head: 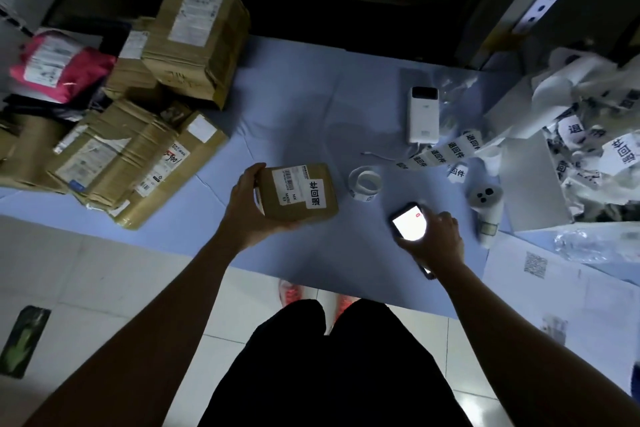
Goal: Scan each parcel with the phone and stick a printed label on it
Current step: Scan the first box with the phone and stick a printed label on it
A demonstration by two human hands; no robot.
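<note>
L hand (251, 204) grips labelled parcel (298, 191); R hand (438, 241) holds lit phone (409, 222).

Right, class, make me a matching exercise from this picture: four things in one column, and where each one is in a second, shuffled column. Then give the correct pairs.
Things:
1. small brown parcel
2. phone
3. white power bank
4. pink mailer bag

Places:
A. lying flat on the blue sheet, far side, no hand on it
B. in the left hand
C. far left, behind the stacked cardboard boxes
D. in the right hand, screen lit

Pairs: 1-B, 2-D, 3-A, 4-C
</note>
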